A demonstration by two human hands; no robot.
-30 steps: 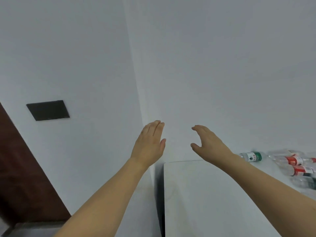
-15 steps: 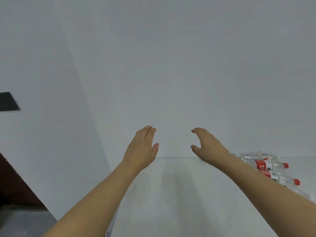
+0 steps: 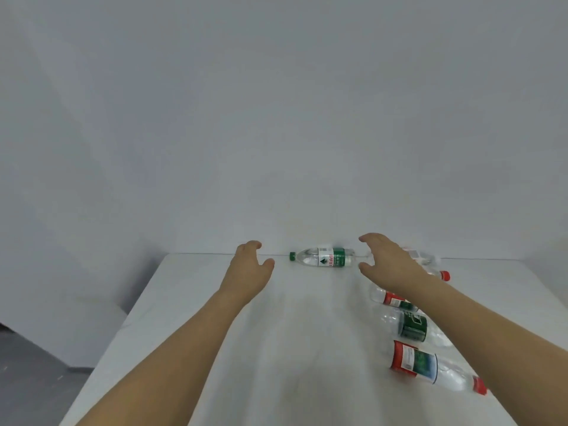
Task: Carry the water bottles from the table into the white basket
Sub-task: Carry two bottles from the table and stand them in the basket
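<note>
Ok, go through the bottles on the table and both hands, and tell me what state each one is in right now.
Green-label bottle: lying on its side by the far edge, green cap on, pointing left, untouched.
Nearest red-label bottle: lying on its side, red cap on.
Dark-green-label bottle: lying down, partly hidden by the forearm.
Left hand: open, empty, above the table.
Right hand: open, empty, beside the green-label bottle.

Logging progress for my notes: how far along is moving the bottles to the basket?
Nothing looks done: the white basket is out of view. In hand: nothing; the left hand and right hand are open, either side of the green-capped bottle lying at the table's far edge. Left: that bottle and at least four more, like the red-capped bottle.
</note>
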